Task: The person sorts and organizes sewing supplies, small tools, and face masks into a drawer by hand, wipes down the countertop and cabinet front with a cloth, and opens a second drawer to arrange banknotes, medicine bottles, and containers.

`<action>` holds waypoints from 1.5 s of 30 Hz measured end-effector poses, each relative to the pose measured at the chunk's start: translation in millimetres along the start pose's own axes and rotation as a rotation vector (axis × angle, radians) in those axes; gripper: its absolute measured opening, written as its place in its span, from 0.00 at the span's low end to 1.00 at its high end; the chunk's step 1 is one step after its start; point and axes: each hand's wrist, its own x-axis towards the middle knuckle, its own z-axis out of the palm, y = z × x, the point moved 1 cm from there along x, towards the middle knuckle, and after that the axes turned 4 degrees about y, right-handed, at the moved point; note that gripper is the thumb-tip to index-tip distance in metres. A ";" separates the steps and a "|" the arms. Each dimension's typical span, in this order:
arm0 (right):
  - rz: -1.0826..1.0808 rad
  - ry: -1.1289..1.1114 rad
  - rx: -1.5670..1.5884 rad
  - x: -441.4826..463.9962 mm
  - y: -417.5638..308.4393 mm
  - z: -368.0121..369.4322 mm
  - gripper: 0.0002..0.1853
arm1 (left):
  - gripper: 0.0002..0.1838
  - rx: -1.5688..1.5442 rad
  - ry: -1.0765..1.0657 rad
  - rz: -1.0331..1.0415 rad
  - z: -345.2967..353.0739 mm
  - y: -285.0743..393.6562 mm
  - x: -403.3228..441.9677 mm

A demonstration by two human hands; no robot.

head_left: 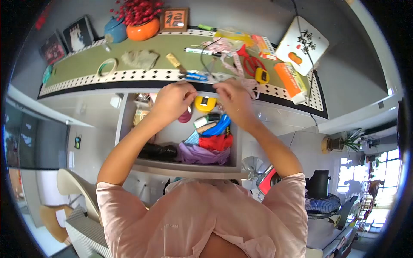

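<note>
My left hand (pixel 174 99) is at the counter's front edge above an open drawer (pixel 172 131), its fingers pinched together; what they hold, if anything, is too small to tell. To the right, my right hand (pixel 233 98) has its fingers curled, somewhat blurred, and its contents cannot be made out. Just beyond my left hand lies a blue-handled tool (pixel 196 77). Between and below the hands, a yellow tape measure (pixel 205 103) sits in the drawer. A pink patterned ribbon (pixel 232 63) trails over the counter beside my right hand.
The green mat (pixel 165 46) also bears a tape roll (pixel 106 67), red scissors (pixel 253 65), another yellow tape measure (pixel 261 75), an orange-white box (pixel 291 82) and an orange vase (pixel 143 30). Purple cloth (pixel 204 155) and red cloth (pixel 215 142) lie in the drawer. A fan (pixel 322 205) stands at right.
</note>
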 end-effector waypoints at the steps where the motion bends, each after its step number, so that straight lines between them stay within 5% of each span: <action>1: 0.015 0.093 -0.091 6.1 17.9 -15.3 0.07 | 0.05 -0.006 -0.030 -0.059 9.1 9.0 9.5; 7: -0.003 0.257 -0.534 15.1 91.1 -67.6 0.21 | 0.10 -0.032 0.015 0.236 73.6 33.0 57.9; 8: 0.093 0.168 -0.521 15.6 99.7 -68.8 0.29 | 0.12 -0.026 -0.042 0.180 86.3 32.8 62.1; 11: 0.199 0.111 -0.381 16.1 111.3 -70.3 0.30 | 0.13 0.001 -0.033 0.217 106.9 35.3 70.4; 18: 0.066 0.293 -0.289 29.0 78.4 -80.6 0.32 | 0.13 -0.174 0.188 0.138 95.0 53.2 72.8; 21: -0.016 0.232 -0.020 31.4 49.5 -76.0 0.32 | 0.16 -0.482 0.183 -0.162 87.5 60.8 72.7; 25: 0.078 0.066 0.568 16.4 22.5 -51.5 0.24 | 0.24 -1.111 0.154 -0.293 74.8 57.9 63.6; 31: 0.331 -0.212 0.758 10.6 -20.1 -34.4 0.17 | 0.18 -1.094 0.158 -0.467 34.3 43.0 15.2; 39: -0.353 -0.237 0.061 -33.4 -51.2 15.4 0.32 | 0.17 -0.944 0.063 -0.775 -4.6 18.1 -68.2; 45: -0.283 -0.434 -0.021 -60.3 -54.3 51.2 0.27 | 0.19 -0.981 -0.077 -0.977 14.8 -10.9 -119.4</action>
